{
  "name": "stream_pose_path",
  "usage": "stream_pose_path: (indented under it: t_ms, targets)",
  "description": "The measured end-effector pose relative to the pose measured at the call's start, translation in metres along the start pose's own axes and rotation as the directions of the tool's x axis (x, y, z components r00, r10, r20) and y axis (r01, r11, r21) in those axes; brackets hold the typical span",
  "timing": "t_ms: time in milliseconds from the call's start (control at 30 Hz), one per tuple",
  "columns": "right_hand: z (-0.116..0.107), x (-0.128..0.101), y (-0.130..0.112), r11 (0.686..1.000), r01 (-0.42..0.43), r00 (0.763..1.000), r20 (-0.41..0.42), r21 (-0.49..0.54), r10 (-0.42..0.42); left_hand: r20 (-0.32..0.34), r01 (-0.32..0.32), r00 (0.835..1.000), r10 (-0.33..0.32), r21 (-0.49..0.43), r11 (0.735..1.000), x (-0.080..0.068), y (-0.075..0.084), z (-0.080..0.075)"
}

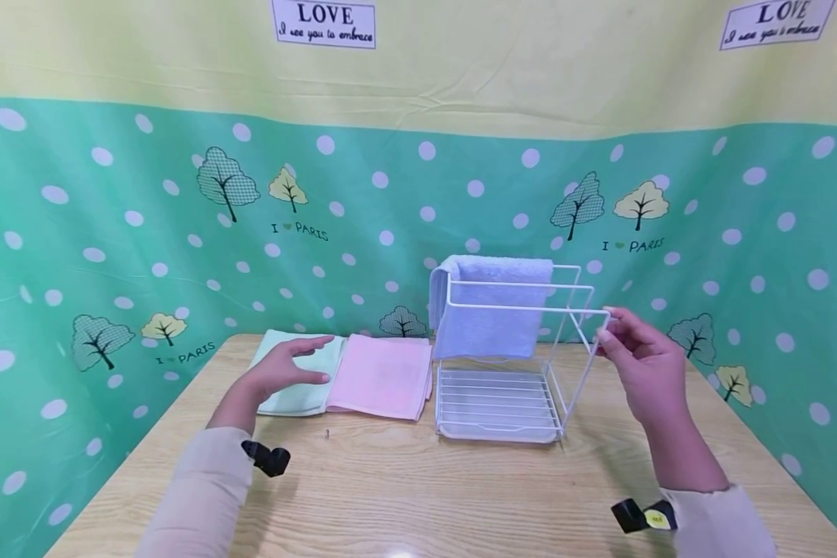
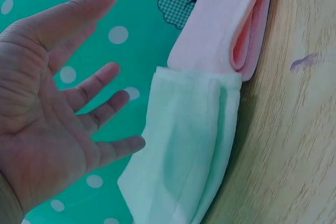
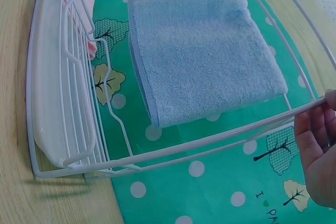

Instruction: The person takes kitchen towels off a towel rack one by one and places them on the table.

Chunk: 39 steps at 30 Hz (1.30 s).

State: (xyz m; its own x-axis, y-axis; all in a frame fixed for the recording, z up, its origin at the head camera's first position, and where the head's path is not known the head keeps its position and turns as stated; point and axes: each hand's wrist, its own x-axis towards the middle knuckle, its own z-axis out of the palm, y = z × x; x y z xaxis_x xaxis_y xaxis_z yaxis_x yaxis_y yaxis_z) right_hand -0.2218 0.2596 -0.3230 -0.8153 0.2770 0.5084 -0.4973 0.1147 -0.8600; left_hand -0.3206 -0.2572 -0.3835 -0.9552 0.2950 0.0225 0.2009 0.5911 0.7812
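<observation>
In the head view a white wire rack (image 1: 586, 373) stands on the table, a blue towel (image 1: 495, 325) draped over its rear top bar. My right hand (image 1: 645, 360) pinches the rack's upper right front corner between thumb and fingers; the right wrist view shows the frame (image 3: 210, 139) running to that grip. To the rack's left, a folded pink towel (image 1: 384, 376) lies beside a folded mint-green towel (image 1: 293, 395). My left hand (image 1: 286, 368) hovers over the mint-green one, thumb and fingers spread, holding nothing. In the left wrist view its fingers (image 2: 100, 114) are apart.
A shallow white tray (image 3: 47, 77) sits at the rack's base under the wire grid. The wooden table (image 1: 390, 496) extends in front. A green and yellow patterned curtain (image 1: 363, 209) hangs close behind the towels and rack. A small dark mark (image 1: 327, 435) shows on the tabletop.
</observation>
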Motion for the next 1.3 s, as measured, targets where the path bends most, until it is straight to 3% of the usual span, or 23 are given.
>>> stream_pose_path:
  t_ms: [233, 533, 767, 1033, 1300]
  targets:
    - [0.001, 0.0, 0.0, 1.0, 0.0, 1.0, 0.003, -0.01, 0.0, -0.018, -0.047, 0.999, 0.047, 0.01, 0.999, 0.0, 0.01, 0.005]
    - [0.004, -0.001, 0.0, 1.0, -0.019, 1.0, 0.0, -0.018, 0.019, -0.052, -0.054, 0.997, 0.053, -0.009, 0.999, -0.001, 0.023, 0.008]
    - [0.004, -0.002, -0.001, 0.999, -0.026, 1.0, 0.002, -0.02, 0.026, -0.076, -0.12, 0.99, 0.117, -0.034, 0.992, -0.002, 0.036, 0.012]
    - [0.003, 0.0, -0.002, 0.999, -0.036, 0.999, 0.005, -0.021, 0.036, -0.101, -0.136, 0.986, 0.131, -0.045, 0.99, 0.002, 0.05, 0.02]
    - [0.001, 0.0, -0.003, 0.999, -0.048, 0.999, -0.003, 0.008, 0.048, -0.097, -0.185, 0.979, 0.178, -0.064, 0.981, 0.005, 0.063, 0.028]
